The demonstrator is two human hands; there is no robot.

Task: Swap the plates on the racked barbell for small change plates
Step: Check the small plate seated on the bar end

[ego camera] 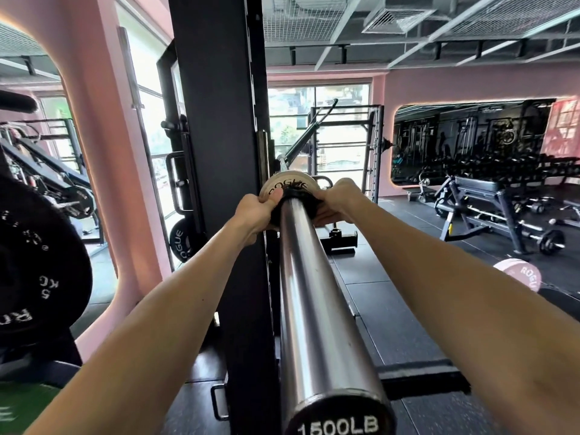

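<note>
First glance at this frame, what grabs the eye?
The steel barbell sleeve fills the centre, running away from the camera, its end cap at the bottom edge reading 1500LB. At its far end the left hand and right hand grip a small pale change plate marked ROGUE, hard against the black rack upright. A big black 5 KG plate looms at the left edge.

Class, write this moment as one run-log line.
step: seating small plate on bar sleeve | left hand: grip on plate rim | right hand: grip on plate rim | sleeve: otherwise bare
</note>
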